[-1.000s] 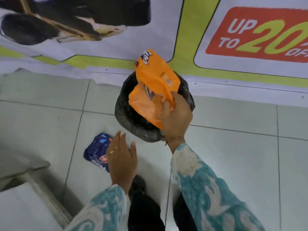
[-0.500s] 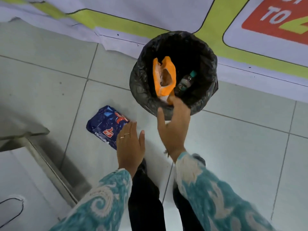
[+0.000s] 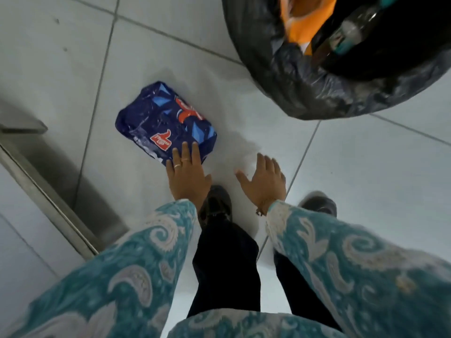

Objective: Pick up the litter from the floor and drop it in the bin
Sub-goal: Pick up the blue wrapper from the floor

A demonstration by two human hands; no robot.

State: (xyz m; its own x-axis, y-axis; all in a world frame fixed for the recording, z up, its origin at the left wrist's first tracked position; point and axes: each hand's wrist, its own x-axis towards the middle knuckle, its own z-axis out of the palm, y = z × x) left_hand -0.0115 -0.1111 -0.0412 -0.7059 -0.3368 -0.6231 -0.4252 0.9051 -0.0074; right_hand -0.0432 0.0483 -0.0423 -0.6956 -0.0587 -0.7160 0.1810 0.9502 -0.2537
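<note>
Orange wrapper [image 3: 306,23], bottle [image 3: 351,28] inside bin [image 3: 305,79]

We dropped the orange bag [image 3: 307,23] into the bin [image 3: 305,93]. Our right hand [image 3: 264,181] came away empty, and our left hand [image 3: 186,174] reached the blue packet [image 3: 166,120].
</note>
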